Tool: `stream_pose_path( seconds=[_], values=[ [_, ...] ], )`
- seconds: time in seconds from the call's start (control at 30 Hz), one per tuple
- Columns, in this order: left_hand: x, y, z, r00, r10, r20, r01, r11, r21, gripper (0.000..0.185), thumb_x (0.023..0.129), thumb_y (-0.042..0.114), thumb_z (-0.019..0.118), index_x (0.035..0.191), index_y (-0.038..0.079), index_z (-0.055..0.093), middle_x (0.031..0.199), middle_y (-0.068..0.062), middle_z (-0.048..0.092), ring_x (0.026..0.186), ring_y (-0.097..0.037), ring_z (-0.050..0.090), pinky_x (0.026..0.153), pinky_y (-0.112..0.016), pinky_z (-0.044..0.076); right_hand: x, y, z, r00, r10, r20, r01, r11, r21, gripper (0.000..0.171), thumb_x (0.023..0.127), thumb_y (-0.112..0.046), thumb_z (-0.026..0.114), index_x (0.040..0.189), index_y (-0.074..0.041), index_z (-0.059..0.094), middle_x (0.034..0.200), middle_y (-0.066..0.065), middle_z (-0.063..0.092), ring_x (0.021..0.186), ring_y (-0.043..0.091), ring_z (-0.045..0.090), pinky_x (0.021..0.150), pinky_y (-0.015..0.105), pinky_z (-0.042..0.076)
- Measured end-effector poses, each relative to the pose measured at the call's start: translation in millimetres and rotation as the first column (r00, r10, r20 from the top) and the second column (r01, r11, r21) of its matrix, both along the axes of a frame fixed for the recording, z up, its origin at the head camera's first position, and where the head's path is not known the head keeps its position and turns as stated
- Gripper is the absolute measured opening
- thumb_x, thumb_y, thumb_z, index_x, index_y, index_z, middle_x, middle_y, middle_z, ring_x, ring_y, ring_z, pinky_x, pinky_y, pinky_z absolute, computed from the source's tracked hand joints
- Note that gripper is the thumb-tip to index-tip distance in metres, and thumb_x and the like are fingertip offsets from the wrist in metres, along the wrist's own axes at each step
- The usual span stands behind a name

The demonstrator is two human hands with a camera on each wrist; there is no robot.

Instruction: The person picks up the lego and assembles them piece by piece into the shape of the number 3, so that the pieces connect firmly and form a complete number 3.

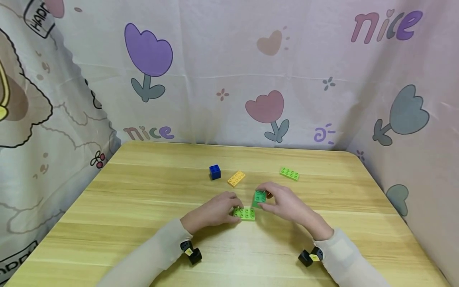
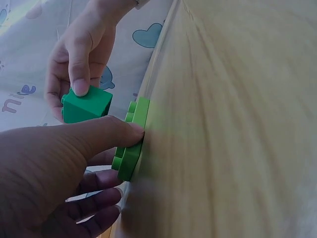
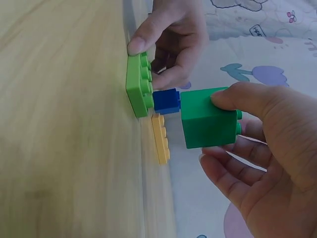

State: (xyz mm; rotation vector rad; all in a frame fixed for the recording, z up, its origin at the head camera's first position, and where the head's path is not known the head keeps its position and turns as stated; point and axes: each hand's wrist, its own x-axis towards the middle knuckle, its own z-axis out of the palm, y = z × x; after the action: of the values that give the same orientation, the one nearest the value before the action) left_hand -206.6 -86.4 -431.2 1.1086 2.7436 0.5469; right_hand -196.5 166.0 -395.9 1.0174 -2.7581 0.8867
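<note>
The left hand (image 1: 216, 210) pinches a lime-green eight-stud brick (image 1: 246, 214); the right hand (image 1: 288, 202) grips a green four-stud brick (image 1: 259, 197). Keep both level between the hands.

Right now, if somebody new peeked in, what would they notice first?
Probably the bright green block, held above the table by the right hand. Nearby, the left hand pinches a light green brick on the table. The big purple tulip on the cloth behind, toward the left, might catch eyes too.

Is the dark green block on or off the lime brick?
Off. The right hand holds the dark green block; both wrist views show a gap between it and the lime brick.
</note>
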Motion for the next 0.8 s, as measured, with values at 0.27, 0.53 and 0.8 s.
stream_pose_path(
  seconds=[0.27, 0.53, 0.8],
  values=[
    [0.9, -0.2, 1.6, 0.999, -0.03, -0.028, 0.03, 1.0, 0.01, 0.037, 0.086, 0.035, 0.075, 0.116, 0.014, 0.07, 0.101, 0.008, 0.059, 0.087, -0.007, 0.05, 0.081, -0.026, 0.045, 2.4, -2.9, -1.8, 0.999, 0.047, 0.02, -0.047, 0.999, -0.018, 0.037, 0.086, -0.018, 0.076, 0.119, -0.011, 0.061, 0.107, -0.006, 0.063, 0.093, 0.011, 0.061, 0.083, 0.036, 0.053],
    [0.5, -0.4, 0.2, 0.998, -0.042, -0.048, 0.043, 0.999, 0.03, 0.036, 0.086, 0.034, 0.076, 0.115, 0.013, 0.068, 0.107, 0.005, 0.062, 0.098, -0.01, 0.055, 0.088, -0.031, 0.047, 4.1, -6.1, -5.5, 0.996, 0.053, 0.069, -0.053, 0.999, -0.008, 0.035, 0.086, -0.019, 0.076, 0.118, -0.013, 0.062, 0.104, -0.011, 0.062, 0.094, 0.009, 0.061, 0.085, 0.036, 0.053],
    [-0.5, 0.1, -1.5, 0.996, -0.05, -0.07, 0.053, 0.998, 0.029, 0.036, 0.086, 0.032, 0.076, 0.116, 0.011, 0.07, 0.102, 0.003, 0.061, 0.091, -0.009, 0.053, 0.083, -0.027, 0.047, 5.2, -9.9, -9.6, 0.995, 0.066, 0.08, -0.067, 0.998, 0.017, 0.035, 0.087, -0.02, 0.075, 0.118, -0.013, 0.061, 0.106, -0.009, 0.062, 0.094, 0.009, 0.06, 0.084, 0.035, 0.053]
  ],
)
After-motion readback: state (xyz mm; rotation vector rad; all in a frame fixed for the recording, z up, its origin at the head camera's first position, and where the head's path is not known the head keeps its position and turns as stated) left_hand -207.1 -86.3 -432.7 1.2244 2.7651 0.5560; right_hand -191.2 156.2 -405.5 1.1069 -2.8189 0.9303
